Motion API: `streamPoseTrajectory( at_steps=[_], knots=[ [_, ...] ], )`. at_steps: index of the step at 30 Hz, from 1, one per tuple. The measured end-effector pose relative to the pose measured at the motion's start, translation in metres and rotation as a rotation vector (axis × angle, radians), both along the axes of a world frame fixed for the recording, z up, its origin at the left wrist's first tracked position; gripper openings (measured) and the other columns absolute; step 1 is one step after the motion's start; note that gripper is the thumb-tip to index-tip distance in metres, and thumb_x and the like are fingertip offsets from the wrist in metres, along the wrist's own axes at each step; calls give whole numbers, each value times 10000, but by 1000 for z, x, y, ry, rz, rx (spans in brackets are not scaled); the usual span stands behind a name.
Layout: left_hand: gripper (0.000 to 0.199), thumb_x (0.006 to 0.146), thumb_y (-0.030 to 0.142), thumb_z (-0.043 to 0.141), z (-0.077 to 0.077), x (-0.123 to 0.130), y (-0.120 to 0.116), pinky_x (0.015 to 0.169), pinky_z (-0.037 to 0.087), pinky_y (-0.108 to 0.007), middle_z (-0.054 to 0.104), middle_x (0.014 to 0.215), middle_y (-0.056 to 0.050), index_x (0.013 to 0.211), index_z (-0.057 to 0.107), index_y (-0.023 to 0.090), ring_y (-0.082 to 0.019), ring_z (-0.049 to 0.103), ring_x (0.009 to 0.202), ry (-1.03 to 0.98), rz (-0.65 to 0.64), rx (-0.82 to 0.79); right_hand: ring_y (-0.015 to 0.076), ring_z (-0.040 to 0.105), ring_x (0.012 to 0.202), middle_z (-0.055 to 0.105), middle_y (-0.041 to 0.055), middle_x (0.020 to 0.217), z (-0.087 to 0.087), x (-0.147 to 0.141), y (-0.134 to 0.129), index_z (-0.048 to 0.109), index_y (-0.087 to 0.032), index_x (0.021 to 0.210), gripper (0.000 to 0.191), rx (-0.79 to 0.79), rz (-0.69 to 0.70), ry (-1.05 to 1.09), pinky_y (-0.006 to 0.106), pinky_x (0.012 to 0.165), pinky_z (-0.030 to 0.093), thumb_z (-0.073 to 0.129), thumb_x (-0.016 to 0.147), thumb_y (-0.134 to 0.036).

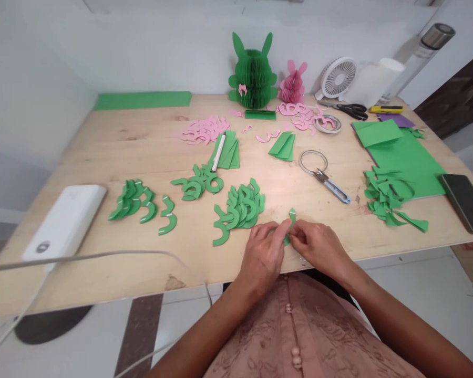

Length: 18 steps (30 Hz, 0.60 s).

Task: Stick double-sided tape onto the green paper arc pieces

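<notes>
Close to the table's front edge, my left hand (263, 252) and my right hand (319, 245) meet over a small scalloped green paper piece (292, 214). Its upper tip, with a pale strip on it, sticks out above the fingers; most of the rest is hidden. Left thumb and fingers press on the piece, and the right fingers pinch at its right side. Just left of my hands is a pile of scalloped green paper cutouts (242, 207). Blue-handled thread snips (331, 186) lie beyond my right hand, touching a roll of tape (313, 161).
Green paper scraps (390, 197), green sheets (412, 157) and a phone (467, 202) lie right. A white power bank (65, 220) with a cable (142, 252) is left. Paper bunny figures (254, 76), a small fan (339, 77) and scissors (349, 109) are at the back.
</notes>
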<state>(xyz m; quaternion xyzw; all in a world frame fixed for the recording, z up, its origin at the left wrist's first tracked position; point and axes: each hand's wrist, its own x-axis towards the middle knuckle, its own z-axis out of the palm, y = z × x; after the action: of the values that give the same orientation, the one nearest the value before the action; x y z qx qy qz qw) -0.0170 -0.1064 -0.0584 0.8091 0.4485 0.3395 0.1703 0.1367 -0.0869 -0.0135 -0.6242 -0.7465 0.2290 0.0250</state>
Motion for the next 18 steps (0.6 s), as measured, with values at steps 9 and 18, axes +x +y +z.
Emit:
streamPoseTrajectory(
  at_steps=[9,18],
  knots=[
    [493,827,45,425,0,0,0,832,433,-369,687,968,-52,1307,394,156,-207,562,960,-6,1,31,125,506,546,598,-6,606,2,-2,-1,581,-190,727,130,-37,9,115,229,540,316,480,805,-215],
    [513,808,51,465,4,-4,1,878,444,-365,681,1036,-61,1299,394,179,-191,585,1004,-127,11,-59,118,491,527,557,-28,570,3,6,-5,562,-197,711,122,-61,-84,273,217,533,340,481,789,-245]
  ],
)
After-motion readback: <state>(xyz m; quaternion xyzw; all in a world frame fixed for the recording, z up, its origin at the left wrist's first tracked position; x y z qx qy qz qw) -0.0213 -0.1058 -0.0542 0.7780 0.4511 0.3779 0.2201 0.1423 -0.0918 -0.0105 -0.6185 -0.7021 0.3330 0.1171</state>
